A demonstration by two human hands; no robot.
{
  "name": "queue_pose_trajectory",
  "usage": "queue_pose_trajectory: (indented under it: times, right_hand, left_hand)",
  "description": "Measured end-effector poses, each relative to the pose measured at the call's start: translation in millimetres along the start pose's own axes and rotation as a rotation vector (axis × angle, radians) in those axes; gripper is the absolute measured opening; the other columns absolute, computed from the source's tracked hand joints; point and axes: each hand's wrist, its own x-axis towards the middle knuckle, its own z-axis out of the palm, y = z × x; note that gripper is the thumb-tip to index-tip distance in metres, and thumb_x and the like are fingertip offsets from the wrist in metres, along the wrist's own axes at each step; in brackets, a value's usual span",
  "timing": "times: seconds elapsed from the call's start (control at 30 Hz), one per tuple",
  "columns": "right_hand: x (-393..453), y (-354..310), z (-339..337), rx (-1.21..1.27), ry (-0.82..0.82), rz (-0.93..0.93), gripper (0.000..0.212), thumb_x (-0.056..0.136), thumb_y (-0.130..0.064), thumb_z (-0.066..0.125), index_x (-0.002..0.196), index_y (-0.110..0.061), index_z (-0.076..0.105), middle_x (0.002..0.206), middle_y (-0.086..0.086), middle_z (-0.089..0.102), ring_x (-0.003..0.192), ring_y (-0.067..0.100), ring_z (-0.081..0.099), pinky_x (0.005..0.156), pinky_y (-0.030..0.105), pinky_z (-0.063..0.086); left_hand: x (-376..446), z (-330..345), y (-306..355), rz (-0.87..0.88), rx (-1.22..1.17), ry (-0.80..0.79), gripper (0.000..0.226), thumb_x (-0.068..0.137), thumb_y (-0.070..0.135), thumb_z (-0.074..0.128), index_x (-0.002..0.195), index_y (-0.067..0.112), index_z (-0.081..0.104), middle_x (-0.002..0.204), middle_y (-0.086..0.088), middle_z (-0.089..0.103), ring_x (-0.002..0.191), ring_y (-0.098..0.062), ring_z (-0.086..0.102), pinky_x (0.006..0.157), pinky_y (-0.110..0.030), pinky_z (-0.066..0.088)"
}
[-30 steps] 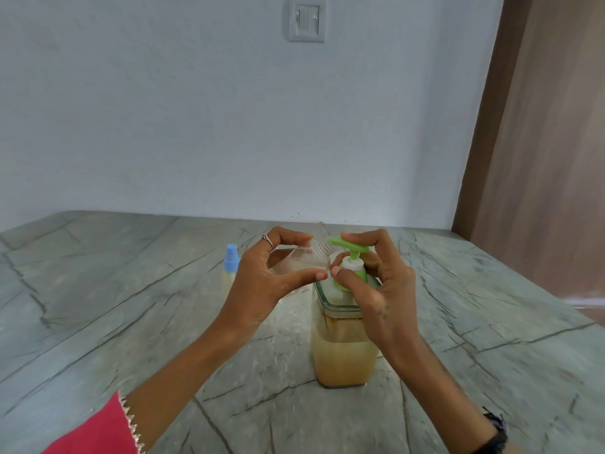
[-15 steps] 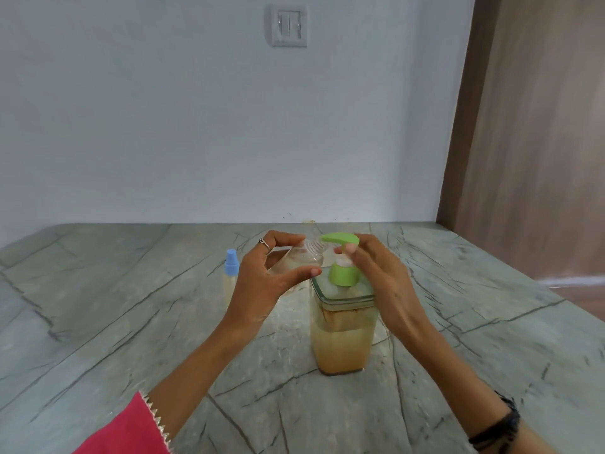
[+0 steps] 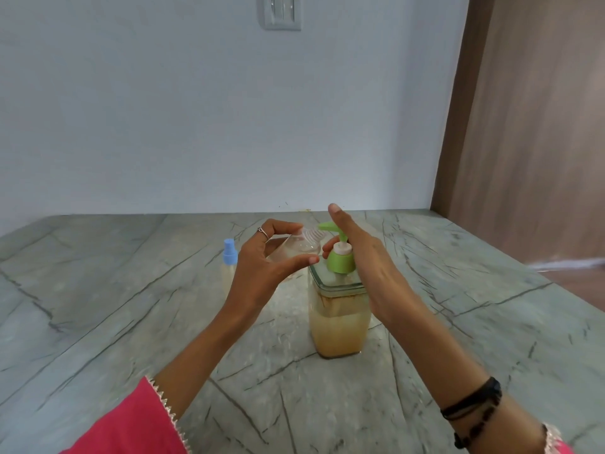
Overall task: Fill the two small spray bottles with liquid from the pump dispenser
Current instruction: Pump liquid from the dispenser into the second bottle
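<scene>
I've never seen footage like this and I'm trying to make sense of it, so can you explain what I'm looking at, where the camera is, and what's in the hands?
There is no machine here: a person works with two bare hands, filmed by a camera on their head that looks forward and down.

On the marbled counter stands a clear pump dispenser partly full of yellowish liquid, with a green pump head.

The left hand holds a small clear bottle, tilted, its open neck by the green spout. The right hand has its fingers straight, over the pump.

Behind the left hand stands a second small bottle with a blue spray cap.
</scene>
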Motion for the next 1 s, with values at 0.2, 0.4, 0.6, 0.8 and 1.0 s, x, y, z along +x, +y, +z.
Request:
queue_pose_trajectory:
  times: [0.2,0.4,0.6,0.8,1.0]
  right_hand:
    - [3.5,-4.6,-5.7,0.079,-0.079,0.088,0.03,0.086,-0.049,0.057,0.087,-0.019,0.065,0.102,0.006,0.069,0.088,0.016,0.062,0.076,0.032,0.047]
    - [11.1,-6.9,-8.9,0.158,-0.07,0.106,0.04,0.079,-0.039,0.07,0.106,-0.01,0.065,0.075,0.001,0.074,0.095,0.024,0.064,0.1,0.044,0.046]
    - [12.9,-4.8,-9.0,0.142,-0.065,-0.046,0.011,0.087,-0.02,0.066,0.084,-0.012,0.059,0.071,0.001,0.066,0.059,0.002,0.062,0.057,0.014,0.049]
    - [8.8,-3.0,-13.5,0.043,-0.155,-0.056,0.035,0.09,-0.037,0.059,0.108,-0.007,0.061,0.083,-0.005,0.072,0.084,0.011,0.062,0.085,0.029,0.048]
    - [11.3,-3.3,-13.2,-0.001,-0.2,0.03,0.046,0.09,-0.052,0.051,0.114,-0.015,0.063,0.08,-0.011,0.071,0.086,0.011,0.061,0.091,0.031,0.041]
  left_hand:
    - [0.8,-1.7,-1.5,0.011,0.012,-0.002,0.042,0.054,0.035,0.078,0.092,0.033,0.061,0.101,0.014,0.067,0.099,-0.004,0.062,0.085,-0.025,0.052]
    - [1.0,-4.8,-1.9,0.025,0.027,-0.033,0.043,0.053,0.035,0.078,0.092,0.035,0.06,0.1,0.015,0.067,0.098,0.0,0.062,0.085,-0.023,0.051]
    - [1.2,-5.2,-5.0,0.028,0.042,-0.053,0.043,0.053,0.034,0.078,0.092,0.033,0.06,0.099,0.017,0.065,0.096,0.003,0.061,0.081,-0.017,0.051]
    - [1.5,-6.5,-2.2,0.029,0.046,-0.065,0.043,0.055,0.035,0.078,0.093,0.035,0.059,0.103,0.017,0.064,0.101,0.0,0.06,0.087,-0.023,0.051]
    - [0.9,-6.6,-0.9,0.025,0.025,-0.052,0.043,0.055,0.034,0.078,0.094,0.033,0.06,0.105,0.013,0.065,0.104,-0.004,0.06,0.089,-0.025,0.05]
